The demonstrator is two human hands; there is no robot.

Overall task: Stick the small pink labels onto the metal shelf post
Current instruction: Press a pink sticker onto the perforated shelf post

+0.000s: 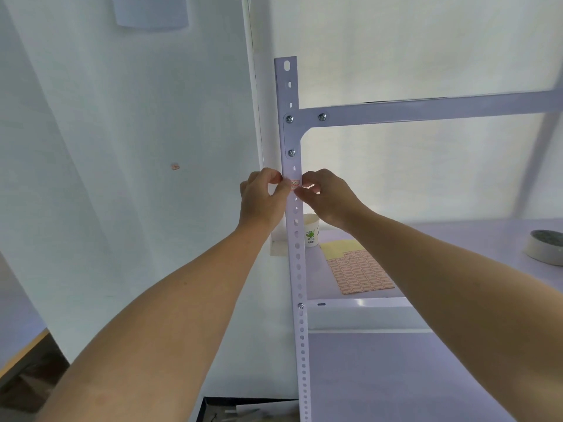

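A white perforated metal shelf post (297, 254) stands upright in the middle of the view. A small pink label (294, 184) lies against its front face, just below the lowest bracket bolt. My left hand (263, 197) pinches the label's left edge with thumb and forefinger. From the other side, my right hand (327, 196) holds the label's right edge at the post. A sheet of pink labels (359, 274) lies flat on the shelf board behind the post, partly over a yellow backing sheet (339, 248).
A paper cup (311, 229) with a green print stands on the shelf (426, 239) just behind the post. A roll of tape (545, 246) sits at the far right. One stray pink label (175, 166) sticks to the white wall on the left. A dark box edge (243, 411) shows below.
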